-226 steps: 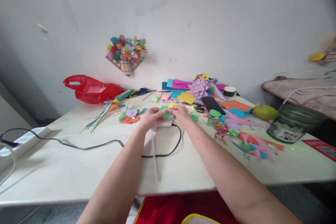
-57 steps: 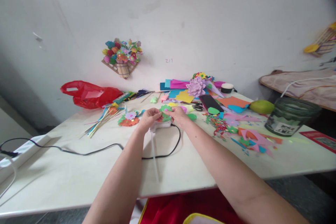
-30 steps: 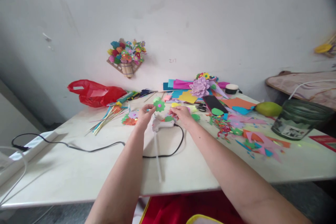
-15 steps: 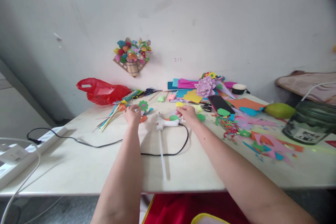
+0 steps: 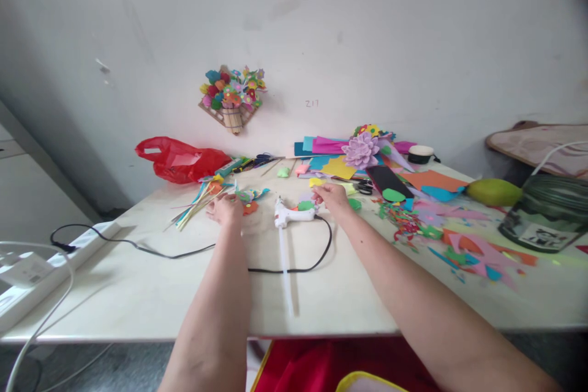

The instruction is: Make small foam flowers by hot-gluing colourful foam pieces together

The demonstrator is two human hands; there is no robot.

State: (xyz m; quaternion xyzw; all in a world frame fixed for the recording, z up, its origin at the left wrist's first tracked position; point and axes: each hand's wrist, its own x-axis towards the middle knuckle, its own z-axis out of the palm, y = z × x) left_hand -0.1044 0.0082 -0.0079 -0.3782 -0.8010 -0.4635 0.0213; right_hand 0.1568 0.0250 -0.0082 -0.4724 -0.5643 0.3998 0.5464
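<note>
My left hand [image 5: 225,209] is low over the table, fingers apart, beside a bundle of thin coloured sticks [image 5: 195,207]. Just right of its fingers lie a green foam flower [image 5: 243,196] and an orange foam flower [image 5: 249,207]. My right hand [image 5: 333,197] has thumb and fingertips pinched together; anything between them is too small to make out. Near those fingertips are a yellow lump [image 5: 316,182] and a green foam piece [image 5: 305,205]. Between my hands a white glue gun [image 5: 296,215] lies on its side, a long glue stick [image 5: 285,275] pointing toward me.
A red plastic bag [image 5: 184,162] sits back left, a white power strip [image 5: 59,272] front left. The gun's black cord [image 5: 328,239] loops across the table. Right are a phone [image 5: 384,180], foam scraps [image 5: 478,251], a green mango-like fruit [image 5: 493,192] and a glass jar [image 5: 546,214].
My left hand has let go of the green flower, which now lies lower beside it, and has moved slightly left and down toward the sticks. My right hand has barely moved.
</note>
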